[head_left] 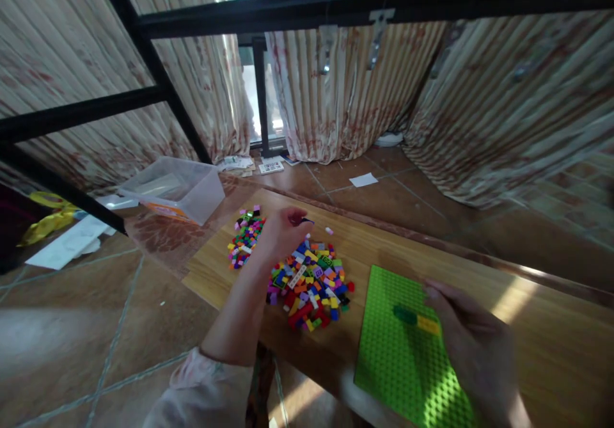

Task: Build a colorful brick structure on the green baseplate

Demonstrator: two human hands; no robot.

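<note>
From eight o'clock round to four, a wooden tabletop (556, 354) carries everything I'm working with. Toward five lies the green baseplate (393, 357), flat and studded; I judge it light and stiff, best taken by its edges. My right hand (474, 338), at four o'clock, lies over its right side, and from this angle I can't tell whether that grip pinches the plate or merely rests there. At six o'clock is the larger brick pile (314, 281). My left hand (285, 233) reaches over its far edge, just off centre toward seven. At eight o'clock sits the smaller brick pile (244, 239). On the plate, a dark green brick (405, 315) and a yellow brick (428, 324) stand end to end. Smallest is the dark piece (306, 221), apparently a brick, though blurred; my left grip is narrow, pinched on it. Such pieces should be hard, light and slightly slick, so I'd hold opposite sides.
</note>
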